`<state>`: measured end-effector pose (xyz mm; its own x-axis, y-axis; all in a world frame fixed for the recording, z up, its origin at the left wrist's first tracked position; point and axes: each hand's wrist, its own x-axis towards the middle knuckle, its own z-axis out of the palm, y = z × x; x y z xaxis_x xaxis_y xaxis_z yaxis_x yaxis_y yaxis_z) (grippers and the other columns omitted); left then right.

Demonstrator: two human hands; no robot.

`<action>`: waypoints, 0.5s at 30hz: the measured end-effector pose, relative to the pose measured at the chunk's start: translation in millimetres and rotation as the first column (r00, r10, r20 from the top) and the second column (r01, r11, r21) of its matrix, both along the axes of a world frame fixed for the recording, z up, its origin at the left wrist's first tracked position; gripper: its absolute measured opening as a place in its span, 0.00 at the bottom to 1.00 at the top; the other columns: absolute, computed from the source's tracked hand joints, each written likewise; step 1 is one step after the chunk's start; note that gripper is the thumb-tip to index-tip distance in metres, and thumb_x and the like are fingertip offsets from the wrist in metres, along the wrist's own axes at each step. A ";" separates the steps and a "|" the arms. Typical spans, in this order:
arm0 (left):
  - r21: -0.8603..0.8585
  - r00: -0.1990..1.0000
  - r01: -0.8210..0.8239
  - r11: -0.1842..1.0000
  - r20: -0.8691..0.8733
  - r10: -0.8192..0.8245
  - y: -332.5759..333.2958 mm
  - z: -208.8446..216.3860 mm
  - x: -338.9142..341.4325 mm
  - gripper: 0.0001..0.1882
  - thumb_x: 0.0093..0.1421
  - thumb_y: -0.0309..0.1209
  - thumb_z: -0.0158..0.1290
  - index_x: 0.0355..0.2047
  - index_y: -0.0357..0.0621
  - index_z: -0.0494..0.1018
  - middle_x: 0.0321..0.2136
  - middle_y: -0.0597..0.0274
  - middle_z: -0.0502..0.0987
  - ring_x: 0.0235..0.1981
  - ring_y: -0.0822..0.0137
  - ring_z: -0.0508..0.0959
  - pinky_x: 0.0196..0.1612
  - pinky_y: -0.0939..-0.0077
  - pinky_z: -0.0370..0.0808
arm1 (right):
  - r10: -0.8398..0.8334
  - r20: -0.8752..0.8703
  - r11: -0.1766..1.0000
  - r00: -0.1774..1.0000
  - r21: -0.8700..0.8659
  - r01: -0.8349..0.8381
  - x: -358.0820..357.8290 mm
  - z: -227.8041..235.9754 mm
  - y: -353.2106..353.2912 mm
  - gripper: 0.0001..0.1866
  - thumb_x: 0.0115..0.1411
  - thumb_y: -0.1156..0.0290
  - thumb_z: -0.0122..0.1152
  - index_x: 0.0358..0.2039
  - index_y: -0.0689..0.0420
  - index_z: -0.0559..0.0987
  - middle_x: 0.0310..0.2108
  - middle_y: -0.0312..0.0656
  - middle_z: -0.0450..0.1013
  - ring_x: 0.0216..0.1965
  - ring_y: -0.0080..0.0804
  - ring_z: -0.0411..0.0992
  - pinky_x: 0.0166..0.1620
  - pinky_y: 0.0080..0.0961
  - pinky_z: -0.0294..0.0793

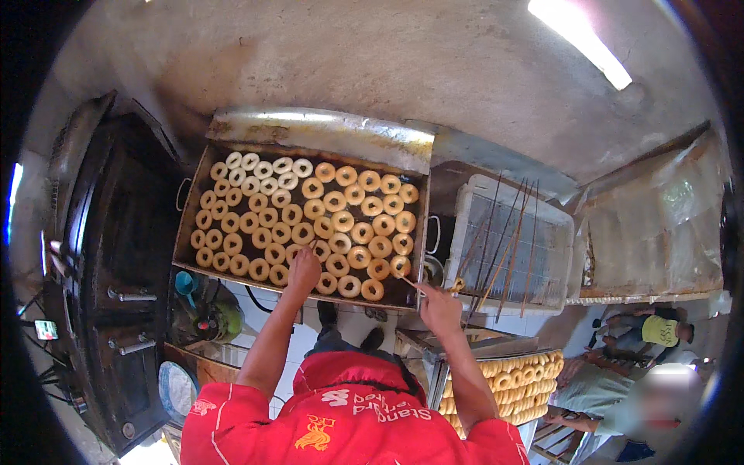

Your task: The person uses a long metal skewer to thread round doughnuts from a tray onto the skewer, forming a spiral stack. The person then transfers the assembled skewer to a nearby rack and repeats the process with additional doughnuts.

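Observation:
Rows of ring doughnuts point(341, 221) lie in a wide rectangular frying pan point(184, 232) of dark liquid in front of me. Those at the far left are pale; most others are golden. My right hand point(440, 311) is closed round a thin stick point(411, 284) at the pan's near right corner, and the stick's tip reaches a doughnut point(400, 266). Over the pan's near edge, my left hand point(304, 270) is closed, fingers pointing down among the doughnuts. What it grips, if anything, is hidden beneath the fingers.
Right of the pan stands a white plastic crate point(567, 248) with long thin rods point(511, 252) across it. Nearer are stacked rows of golden doughnuts point(523, 380). At left are a dark cabinet point(116, 256), a green gas cylinder point(226, 322) and a blue basin point(164, 384). Other people are at lower right.

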<state>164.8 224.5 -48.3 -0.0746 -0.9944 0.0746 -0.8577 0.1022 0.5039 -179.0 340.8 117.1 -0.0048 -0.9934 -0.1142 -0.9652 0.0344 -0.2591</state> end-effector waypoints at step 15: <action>0.129 0.996 0.063 0.990 0.056 -0.071 64.3 12.7 -36.4 0.12 0.62 0.28 0.52 0.41 0.29 0.71 0.39 0.33 0.80 0.43 0.34 0.80 0.47 0.44 0.77 | 0.116 0.099 0.993 0.988 0.022 -0.118 -39.1 -16.5 44.9 0.21 0.62 0.69 0.58 0.55 0.37 0.82 0.40 0.47 0.82 0.37 0.51 0.82 0.39 0.46 0.83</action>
